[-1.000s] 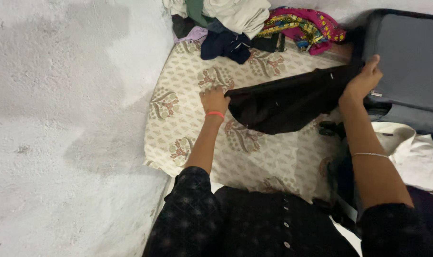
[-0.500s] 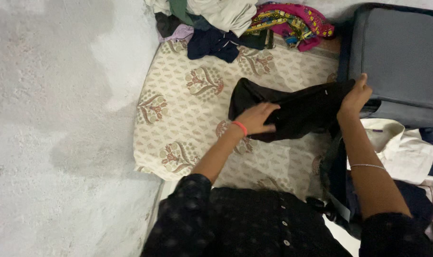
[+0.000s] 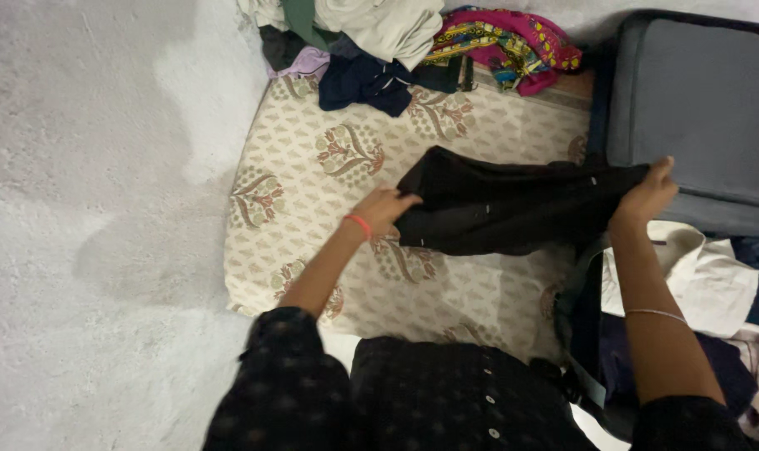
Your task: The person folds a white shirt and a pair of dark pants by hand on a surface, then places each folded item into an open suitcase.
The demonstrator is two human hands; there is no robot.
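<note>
The left hand (image 3: 384, 209) had closed its fingers on the left end of the black garment (image 3: 505, 205), and the right hand (image 3: 647, 196) pinched the right end, so the cloth was stretched flat between them just above the patterned mattress (image 3: 313, 184). Half a second earlier the left hand had lain flat on the middle of the bunched cloth; it had since slid out to the edge, which suggested a fold being smoothed. Beside the right hand lay the open suitcase (image 3: 697, 92), with a pile of clothes (image 3: 379, 42) further off.
</note>
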